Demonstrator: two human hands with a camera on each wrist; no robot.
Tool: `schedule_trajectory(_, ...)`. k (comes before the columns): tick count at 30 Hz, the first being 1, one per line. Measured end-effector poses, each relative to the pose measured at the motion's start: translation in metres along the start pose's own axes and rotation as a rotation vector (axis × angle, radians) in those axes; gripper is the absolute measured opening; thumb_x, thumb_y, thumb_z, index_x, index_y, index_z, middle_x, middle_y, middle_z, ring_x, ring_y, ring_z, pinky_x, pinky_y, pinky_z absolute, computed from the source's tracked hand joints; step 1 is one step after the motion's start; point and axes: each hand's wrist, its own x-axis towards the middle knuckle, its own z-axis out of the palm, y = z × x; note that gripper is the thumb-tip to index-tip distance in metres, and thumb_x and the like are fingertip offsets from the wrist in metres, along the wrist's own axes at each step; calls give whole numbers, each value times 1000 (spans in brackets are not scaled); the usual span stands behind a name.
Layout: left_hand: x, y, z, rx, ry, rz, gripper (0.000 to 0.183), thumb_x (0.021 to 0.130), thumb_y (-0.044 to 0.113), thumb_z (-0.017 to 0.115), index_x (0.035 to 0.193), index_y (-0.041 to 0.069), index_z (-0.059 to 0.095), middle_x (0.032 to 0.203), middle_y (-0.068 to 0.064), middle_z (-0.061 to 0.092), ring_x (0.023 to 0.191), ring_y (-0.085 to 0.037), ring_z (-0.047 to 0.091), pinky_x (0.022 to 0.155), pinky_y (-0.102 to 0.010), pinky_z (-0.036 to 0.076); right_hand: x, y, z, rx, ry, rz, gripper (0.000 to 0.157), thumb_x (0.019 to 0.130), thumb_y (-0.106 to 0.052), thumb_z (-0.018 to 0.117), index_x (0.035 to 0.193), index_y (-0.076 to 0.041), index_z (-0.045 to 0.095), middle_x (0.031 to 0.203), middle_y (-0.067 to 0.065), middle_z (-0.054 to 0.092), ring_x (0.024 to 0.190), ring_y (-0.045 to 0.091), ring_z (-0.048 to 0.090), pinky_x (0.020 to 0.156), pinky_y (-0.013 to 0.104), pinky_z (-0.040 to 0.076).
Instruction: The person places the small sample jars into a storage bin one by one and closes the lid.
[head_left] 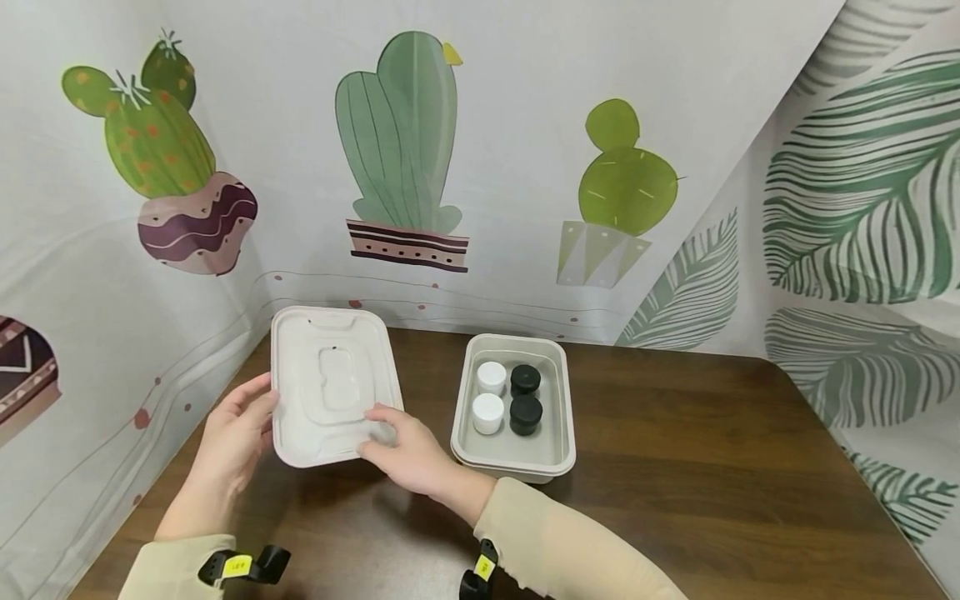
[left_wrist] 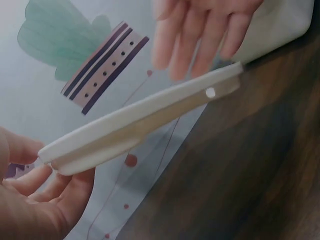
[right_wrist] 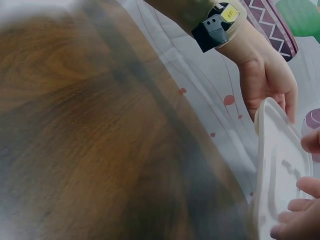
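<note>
A white rectangular plastic lid (head_left: 337,385) is held raised above the left part of the table. My left hand (head_left: 234,433) pinches its left edge, thumb on one face and fingers on the other, as the left wrist view shows. My right hand (head_left: 414,454) is at the lid's lower right, fingers over its face. In the left wrist view the right-hand fingers (left_wrist: 202,42) look straight; whether they touch the lid I cannot tell. Right of the hands stands an off-white rectangular container (head_left: 558,408) with two white-capped jars (head_left: 489,413) and two black-capped jars (head_left: 526,414) inside.
The brown wooden table (head_left: 675,442) extends to the right of the container. A white cloth (head_left: 517,150) printed with cacti and leaves hangs behind and along the sides. Dark straps with yellow labels sit on both wrists.
</note>
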Motion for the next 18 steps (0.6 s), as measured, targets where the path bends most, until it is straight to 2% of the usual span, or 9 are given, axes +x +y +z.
schedule_trajectory(3, -1, 0, 8, 22, 4, -22, 55, 98, 21, 51, 144, 2, 28, 97, 15, 55, 84, 1, 61, 71, -19, 53, 1, -6, 1, -13, -26, -29, 46, 85, -27, 63, 128, -13, 58, 143, 4, 48, 134, 17, 42, 109, 28, 34)
schedule_trajectory(6, -2, 0, 16, 40, -3, -44, 63, 99, 19, 46, 146, -8, 16, 95, 16, 55, 86, 4, 59, 74, -18, 52, 4, -13, 4, -24, -49, -53, 46, 86, -27, 64, 129, -13, 57, 143, 5, 48, 133, 15, 43, 108, 24, 35)
schedule_trajectory(12, -4, -2, 30, 50, -13, -66, 59, 99, 16, 43, 146, -8, 17, 97, 14, 54, 87, 4, 60, 75, -19, 53, 11, -19, 12, -84, -81, -50, 46, 86, -32, 64, 128, -17, 58, 143, 2, 48, 131, 12, 43, 106, 23, 36)
schedule_trajectory(18, -7, -1, 38, 47, 2, -81, 63, 98, 18, 49, 147, -6, 18, 99, 10, 55, 86, 2, 62, 74, -20, 54, 14, -19, 13, -164, -106, -68, 42, 85, -35, 66, 121, -14, 63, 140, 2, 51, 130, 13, 45, 105, 24, 38)
